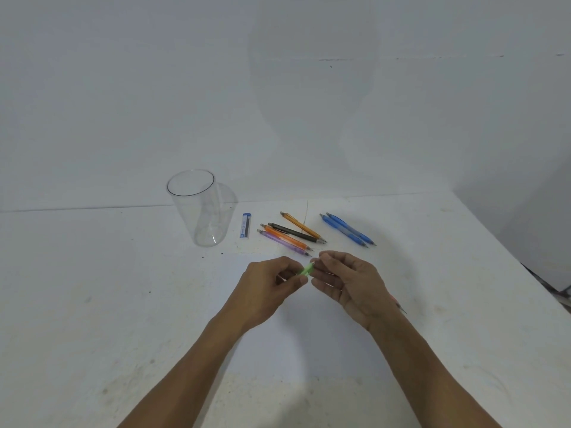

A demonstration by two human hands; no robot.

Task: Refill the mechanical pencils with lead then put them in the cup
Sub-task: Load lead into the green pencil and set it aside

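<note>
While both hands meet above the tabletop (92, 304), we see the green pencil (306, 269) held between them, clear of the surface, to the right of the clear cup (197, 211) and nearer to us than it. The left hand (272, 285) pinches the pencil's barrel, its fingers (297, 281) curled tight round the green plastic. The right hand (349, 282), palm turned toward us, clamps thumb and forefinger on the pencil's far end, where a small pale part shows. Its other fingers curl loosely below. Whether that pale part is a cap or an eraser we cannot tell.

The cup stands upright near the far edge of the tabletop. Just right of the cup lies the lead case (245, 225), blue and white, flat on the surface. Further right of the cup we find four pencils in a close group, tips pointing right and toward us: a purple pencil (282, 242), an orange pencil (285, 237), a black pencil (293, 232) and a yellow pencil (301, 227). Still further right of the cup, two blue pencils (346, 230) lie side by side. Far right of the cup and nearest us, a pink pencil (400, 307) shows its tip from behind the right wrist.
</note>
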